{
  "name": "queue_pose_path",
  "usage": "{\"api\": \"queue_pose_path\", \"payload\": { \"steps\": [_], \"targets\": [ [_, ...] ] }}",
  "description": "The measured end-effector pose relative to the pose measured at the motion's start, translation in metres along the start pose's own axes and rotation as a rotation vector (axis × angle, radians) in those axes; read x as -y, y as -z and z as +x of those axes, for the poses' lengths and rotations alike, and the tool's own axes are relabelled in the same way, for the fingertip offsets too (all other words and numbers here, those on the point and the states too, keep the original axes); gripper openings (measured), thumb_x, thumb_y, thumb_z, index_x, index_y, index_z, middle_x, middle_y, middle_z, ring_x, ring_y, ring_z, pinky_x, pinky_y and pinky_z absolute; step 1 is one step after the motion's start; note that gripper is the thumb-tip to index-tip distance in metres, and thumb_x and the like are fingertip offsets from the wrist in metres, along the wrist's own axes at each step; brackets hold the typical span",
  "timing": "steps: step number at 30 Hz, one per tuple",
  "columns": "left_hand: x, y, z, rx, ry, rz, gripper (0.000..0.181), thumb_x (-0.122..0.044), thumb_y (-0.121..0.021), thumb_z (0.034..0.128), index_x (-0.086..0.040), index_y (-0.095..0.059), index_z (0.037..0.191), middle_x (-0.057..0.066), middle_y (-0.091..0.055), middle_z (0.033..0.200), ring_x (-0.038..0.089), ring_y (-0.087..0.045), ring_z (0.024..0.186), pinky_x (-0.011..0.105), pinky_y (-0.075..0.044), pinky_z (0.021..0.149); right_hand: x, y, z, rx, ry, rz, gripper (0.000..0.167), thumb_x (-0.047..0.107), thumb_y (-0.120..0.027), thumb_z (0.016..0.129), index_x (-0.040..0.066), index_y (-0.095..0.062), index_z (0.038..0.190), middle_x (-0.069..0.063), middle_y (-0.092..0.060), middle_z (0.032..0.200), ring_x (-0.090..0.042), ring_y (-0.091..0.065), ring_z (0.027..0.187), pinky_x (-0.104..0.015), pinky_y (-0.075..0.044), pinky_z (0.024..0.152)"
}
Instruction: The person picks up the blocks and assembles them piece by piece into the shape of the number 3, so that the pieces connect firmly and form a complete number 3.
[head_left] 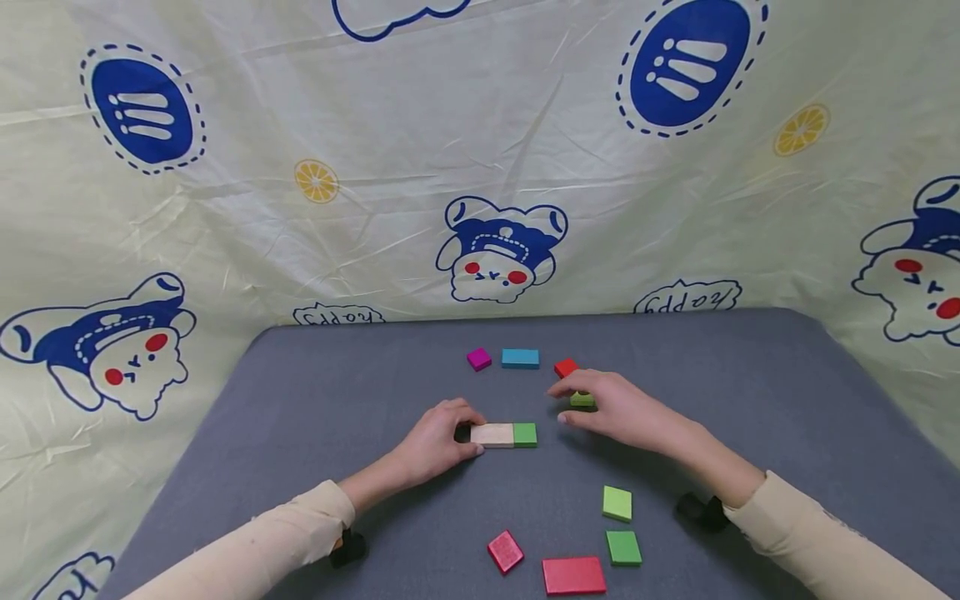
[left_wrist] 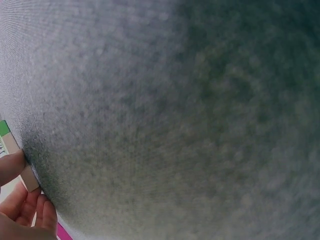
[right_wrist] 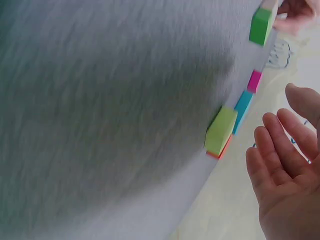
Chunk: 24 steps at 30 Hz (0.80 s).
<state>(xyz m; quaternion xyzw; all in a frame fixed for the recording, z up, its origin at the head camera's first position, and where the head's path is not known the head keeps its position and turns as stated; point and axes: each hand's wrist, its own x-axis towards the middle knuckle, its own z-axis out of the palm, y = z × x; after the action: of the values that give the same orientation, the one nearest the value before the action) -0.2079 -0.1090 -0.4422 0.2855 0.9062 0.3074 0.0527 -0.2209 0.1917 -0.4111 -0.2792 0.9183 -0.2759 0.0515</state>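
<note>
My left hand (head_left: 441,440) pinches the left end of a pale wooden block (head_left: 492,435) between thumb and fingers. A green block (head_left: 525,435) butts against that block's right end. In the left wrist view, the thumb and fingertips touch the pale block (left_wrist: 29,177). My right hand (head_left: 622,410) hovers over a lime-green block (head_left: 582,400), partly covering it, with nothing in its grasp. The right wrist view has its fingers relaxed and apart from the lime block (right_wrist: 221,131). Just behind that block lies an orange-red block (head_left: 566,367).
Farther back lie a magenta block (head_left: 479,359) and a blue block (head_left: 521,359). Toward the front are a lime block (head_left: 617,503), a green block (head_left: 624,548), a small pinkish-red block (head_left: 506,552) and a larger red block (head_left: 573,576). A patterned curtain (head_left: 390,242) hangs behind the grey table (head_left: 300,392).
</note>
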Motion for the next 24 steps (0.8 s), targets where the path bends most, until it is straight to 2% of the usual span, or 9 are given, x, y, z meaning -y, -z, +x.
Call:
{"api": "queue_pose_path", "payload": {
  "steps": [6, 11, 18, 24],
  "targets": [
    [0.000, 0.000, -0.001, -0.014, -0.013, -0.005, 0.025, -0.013, -0.076, 0.0856, -0.008, -0.071, 0.110, -0.001, -0.063, 0.104, 0.017, -0.055, 0.100, 0.039, -0.046, 0.089, -0.015, 0.014, -0.006, -0.028, 0.016, -0.080, 0.035, 0.016, -0.073, 0.089, 0.009, -0.066, 0.123, -0.004, -0.064, 0.120, -0.027, -0.056, 0.112, -0.051, -0.045, 0.095],
    [0.000, 0.000, -0.001, -0.019, -0.011, -0.004, 0.026, -0.013, -0.076, 0.0856, -0.008, -0.071, 0.111, -0.001, -0.063, 0.104, 0.017, -0.055, 0.100, 0.039, -0.046, 0.089, -0.027, 0.016, -0.005, -0.038, 0.020, -0.124, 0.037, 0.014, -0.074, 0.088, 0.007, -0.065, 0.124, -0.007, -0.063, 0.122, -0.029, -0.056, 0.115, -0.052, -0.044, 0.096],
    [0.002, -0.001, 0.000, -0.010, -0.004, 0.004, 0.028, -0.014, -0.076, 0.0860, -0.009, -0.071, 0.113, -0.002, -0.062, 0.105, 0.016, -0.054, 0.100, 0.038, -0.046, 0.090, -0.038, 0.012, -0.002, -0.052, -0.003, -0.120, 0.037, 0.011, -0.075, 0.087, 0.007, -0.066, 0.123, -0.009, -0.063, 0.122, -0.029, -0.056, 0.114, -0.052, -0.044, 0.096],
    [0.001, -0.001, 0.000, -0.007, 0.000, 0.001, 0.027, -0.014, -0.076, 0.0862, -0.008, -0.071, 0.112, -0.002, -0.063, 0.105, 0.017, -0.055, 0.101, 0.039, -0.046, 0.090, -0.044, 0.012, 0.001, -0.020, -0.019, -0.110, 0.034, 0.012, -0.075, 0.086, 0.006, -0.067, 0.119, -0.006, -0.064, 0.113, -0.025, -0.058, 0.102, -0.050, -0.047, 0.090]
  ]
}}
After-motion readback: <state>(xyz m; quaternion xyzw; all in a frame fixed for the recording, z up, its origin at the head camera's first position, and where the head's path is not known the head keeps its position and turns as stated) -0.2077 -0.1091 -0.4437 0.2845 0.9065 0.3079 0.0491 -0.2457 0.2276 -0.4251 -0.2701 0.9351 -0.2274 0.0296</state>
